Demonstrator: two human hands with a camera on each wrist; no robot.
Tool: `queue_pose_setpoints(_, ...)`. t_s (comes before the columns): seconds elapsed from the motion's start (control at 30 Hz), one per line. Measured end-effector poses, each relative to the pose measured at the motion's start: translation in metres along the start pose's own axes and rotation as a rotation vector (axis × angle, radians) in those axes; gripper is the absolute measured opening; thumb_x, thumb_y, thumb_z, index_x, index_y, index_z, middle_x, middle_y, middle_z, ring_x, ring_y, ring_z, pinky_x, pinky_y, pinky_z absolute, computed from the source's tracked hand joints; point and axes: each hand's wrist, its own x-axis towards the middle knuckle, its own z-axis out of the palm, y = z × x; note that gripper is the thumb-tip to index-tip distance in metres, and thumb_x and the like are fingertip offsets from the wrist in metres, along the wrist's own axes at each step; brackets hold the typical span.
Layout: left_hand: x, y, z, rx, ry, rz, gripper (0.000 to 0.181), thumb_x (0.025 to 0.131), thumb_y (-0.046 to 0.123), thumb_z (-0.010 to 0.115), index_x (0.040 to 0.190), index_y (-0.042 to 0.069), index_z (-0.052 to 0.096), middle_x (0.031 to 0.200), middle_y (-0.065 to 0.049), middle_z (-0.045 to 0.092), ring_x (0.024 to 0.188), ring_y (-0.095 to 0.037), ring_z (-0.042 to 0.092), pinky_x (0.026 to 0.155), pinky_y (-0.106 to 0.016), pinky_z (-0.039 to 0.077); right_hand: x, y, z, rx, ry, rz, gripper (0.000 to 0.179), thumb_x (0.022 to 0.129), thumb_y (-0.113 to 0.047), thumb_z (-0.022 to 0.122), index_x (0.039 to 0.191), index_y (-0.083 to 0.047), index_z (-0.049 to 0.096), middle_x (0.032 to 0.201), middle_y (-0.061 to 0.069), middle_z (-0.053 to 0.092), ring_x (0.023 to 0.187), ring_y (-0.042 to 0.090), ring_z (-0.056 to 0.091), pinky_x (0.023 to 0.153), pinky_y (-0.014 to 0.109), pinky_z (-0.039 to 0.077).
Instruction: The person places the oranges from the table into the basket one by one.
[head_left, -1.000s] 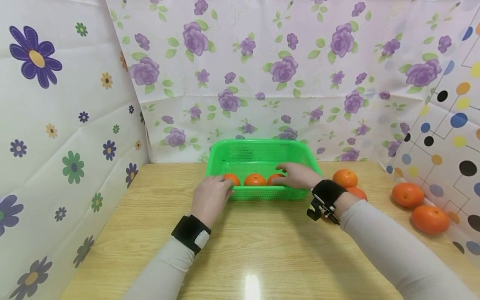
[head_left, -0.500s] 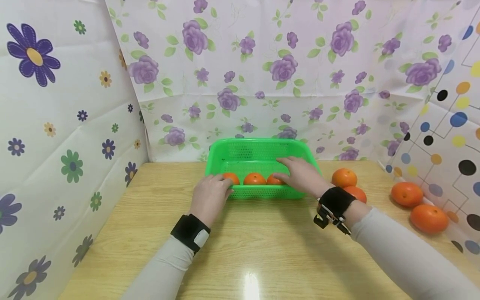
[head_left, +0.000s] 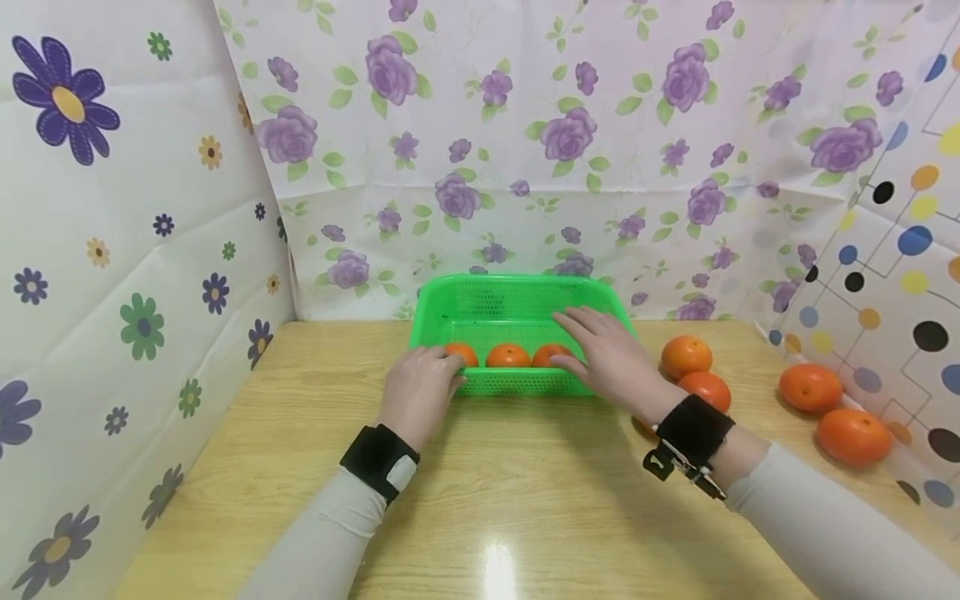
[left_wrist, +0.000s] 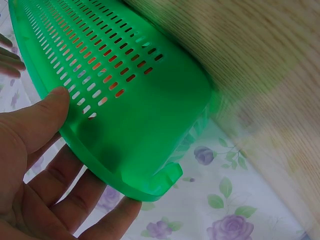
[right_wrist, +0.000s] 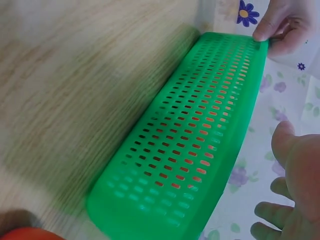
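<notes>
Head cam first: one green plastic basket (head_left: 495,382) on the wood-grain worktop (head_left: 450,517), with three round orange fruits lined up inside along the front wall: left fruit (head_left: 463,354), middle fruit (head_left: 507,356), right fruit (head_left: 549,355). I count five more on the worktop to the right: back fruit (head_left: 686,357), a second fruit (head_left: 707,390) beside it, two by the dotted cloth (upper fruit (head_left: 811,387), lower fruit (head_left: 853,437)), plus one mostly hidden behind the right wrist. All smooth and a bit squashed. Two hands: the left hand (head_left: 422,392) grips the front left corner, the right hand (head_left: 618,362) reaches over the front right part, palm down, fingers stretched out and spread, holding nothing. Both wrists have black straps, and the sleeves are pale grey. Three patterned cloths hang around: daisies left, purple roses behind, dots right.

Left wrist cam: the thumb is on the outside of the basket wall, the other fingers hooked round the rim, so it's pinched. That wall has rows of little slots with orange showing through.

Right wrist cam: thumb and fingers are apart, clear of the rim, and a slice of one fruit pokes in at bottom left.
</notes>
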Motion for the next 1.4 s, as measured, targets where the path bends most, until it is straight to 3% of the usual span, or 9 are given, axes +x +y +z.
queue_pose_setpoints(0.1,0.000,-0.001,0.001,0.002,-0.006,0.000,0.018,0.081,0.026,0.081,0.096,0.018,0.074,0.089,0.001,0.069,0.077,-0.019,0.060,0.071,-0.031,0.047,-0.007,0.002,0.001,-0.022,0.010,-0.010,0.074,0.097,-0.051,0.057,0.154,-0.008,0.039,0.156,0.017,0.036,0.144,0.038,0.030,0.117,0.051,0.015)
queue_pose_setpoints(0.43,0.000,-0.002,0.002,-0.006,-0.006,-0.002,0.018,0.082,0.027,0.080,0.098,0.019,0.075,0.090,0.002,0.069,0.076,-0.019,0.059,0.071,-0.031,0.045,-0.031,0.009,0.001,-0.077,0.090,-0.043,0.076,0.095,-0.054,0.058,0.154,-0.009,0.039,0.157,0.014,0.036,0.146,0.035,0.029,0.117,0.049,0.018)
queue_pose_setpoints(0.73,0.000,-0.001,0.000,0.006,-0.020,-0.011,0.018,0.082,0.029,0.080,0.097,0.019,0.075,0.090,0.001,0.069,0.077,-0.019,0.059,0.072,-0.031,0.046,-0.054,0.014,-0.005,-0.070,0.112,-0.013,0.075,0.096,-0.056,0.055,0.154,-0.012,0.040,0.159,0.011,0.033,0.145,0.034,0.031,0.116,0.050,0.019)
queue_pose_setpoints(1.13,0.001,-0.001,-0.001,-0.002,-0.026,-0.016,0.019,0.083,0.028,0.080,0.099,0.018,0.075,0.089,0.001,0.068,0.078,-0.020,0.059,0.072,-0.032,0.046,-0.083,0.018,-0.006,-0.085,0.154,-0.023,0.077,0.092,-0.048,0.066,0.153,-0.009,0.041,0.155,0.017,0.038,0.142,0.038,0.034,0.116,0.053,0.017)
queue_pose_setpoints(1.4,0.000,-0.003,0.003,-0.004,-0.008,-0.008,0.018,0.082,0.027,0.080,0.097,0.018,0.074,0.088,0.001,0.067,0.076,-0.019,0.058,0.071,-0.032,0.046,-0.096,0.028,-0.006,-0.071,0.195,-0.008,0.082,0.086,-0.043,0.074,0.153,-0.011,0.041,0.156,0.013,0.037,0.140,0.038,0.036,0.116,0.050,0.019)
